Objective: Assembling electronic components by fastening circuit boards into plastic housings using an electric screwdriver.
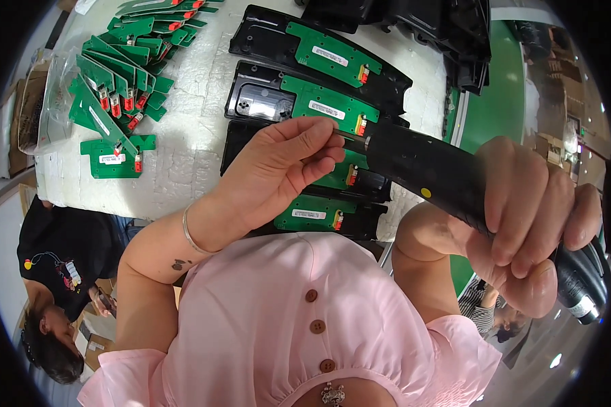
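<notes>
Around three o'clock, the right hand (533, 214) wraps its fingers round a black electric screwdriver (424, 166) (its slim bit (352, 138) pinched by the left hand's (271, 166) fingertips); black plastic panels (261, 39) lie toward twelve.

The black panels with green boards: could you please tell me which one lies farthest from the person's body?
The topmost panel in the picture, at the row's far end; the other three lie closer to the pink blouse.

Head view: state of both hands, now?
Left hand: closed, pinching the thin metal bit.
Right hand: closed, holding the black power screwdriver.
</notes>
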Demonstrator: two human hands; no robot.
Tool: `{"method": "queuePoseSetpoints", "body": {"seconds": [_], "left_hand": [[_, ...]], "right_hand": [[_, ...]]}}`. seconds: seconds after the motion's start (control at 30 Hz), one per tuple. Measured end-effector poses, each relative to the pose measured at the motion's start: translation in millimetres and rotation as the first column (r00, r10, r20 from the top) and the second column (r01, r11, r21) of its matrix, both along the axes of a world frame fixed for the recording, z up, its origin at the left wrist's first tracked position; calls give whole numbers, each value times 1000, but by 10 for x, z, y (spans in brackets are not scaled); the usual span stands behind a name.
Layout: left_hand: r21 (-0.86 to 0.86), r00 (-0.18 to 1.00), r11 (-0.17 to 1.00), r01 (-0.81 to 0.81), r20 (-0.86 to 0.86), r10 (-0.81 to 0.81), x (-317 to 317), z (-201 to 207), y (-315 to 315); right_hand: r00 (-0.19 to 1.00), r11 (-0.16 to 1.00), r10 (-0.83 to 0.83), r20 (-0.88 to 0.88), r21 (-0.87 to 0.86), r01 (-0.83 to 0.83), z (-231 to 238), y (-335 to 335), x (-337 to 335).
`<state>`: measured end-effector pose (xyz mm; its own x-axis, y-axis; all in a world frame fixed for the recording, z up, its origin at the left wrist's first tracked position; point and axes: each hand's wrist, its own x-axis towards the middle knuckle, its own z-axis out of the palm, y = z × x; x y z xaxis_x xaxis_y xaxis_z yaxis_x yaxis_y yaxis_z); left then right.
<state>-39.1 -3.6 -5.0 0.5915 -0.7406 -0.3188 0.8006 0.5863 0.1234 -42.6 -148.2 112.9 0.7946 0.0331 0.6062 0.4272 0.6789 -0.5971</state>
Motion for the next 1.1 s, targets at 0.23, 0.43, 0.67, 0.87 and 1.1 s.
{"method": "queuePoseSetpoints", "body": {"seconds": [0.23,0.43,0.67,0.87,1.1], "left_hand": [[-13,999,1000,-15,52,16,-36,164,-106],[105,986,983,152,58,-159,23,182,-7],[88,968,981,173,167,-185,-17,89,44],[204,960,975,91,244,-141,-19,106,23],[141,990,987,82,106,-97,-10,49,52]], "right_hand": [[995,878,-70,73,-468,96,-26,-185,110],[932,860,-358,-56,-409,305,-492,-167,461],[914,831,-399,-75,-450,326,-530,-191,524],[920,808,-383,-80,-513,291,-513,-149,599],[953,813,-295,-70,-542,212,-518,-132,652]]}}
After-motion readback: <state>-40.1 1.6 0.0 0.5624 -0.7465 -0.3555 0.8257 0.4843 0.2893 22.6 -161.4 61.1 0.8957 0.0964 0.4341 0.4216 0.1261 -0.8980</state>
